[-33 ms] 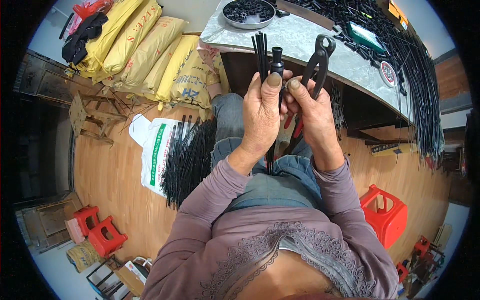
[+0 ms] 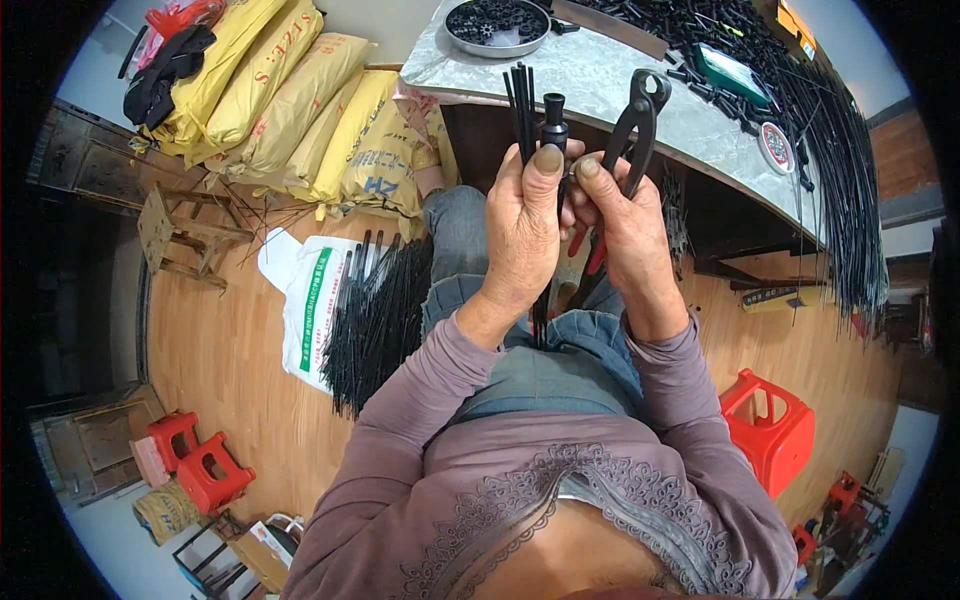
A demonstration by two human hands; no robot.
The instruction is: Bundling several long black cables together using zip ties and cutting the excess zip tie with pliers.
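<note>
My left hand (image 2: 530,215) is closed around a bundle of thin black rods (image 2: 521,105), whose lower ends come out below it above my lap. Its thumb presses on a black tube-like fitting (image 2: 554,125) with a flared top, standing upright beside the rods. Lodged in my right hand (image 2: 625,225) is a pair of dark pincers (image 2: 634,130), jaws upward, with red grips below. The right thumb and fingertips pinch together against the side of the fitting; what lies between them is too hidden to make out.
A grey table (image 2: 590,75) ahead bears a round tin (image 2: 497,28) of small black parts and heaps of black pieces and rods. Left on the floor, more black rods (image 2: 375,330) lie on a white bag (image 2: 300,290). A red stool (image 2: 768,430) stands at right, yellow sacks (image 2: 300,110) at far left.
</note>
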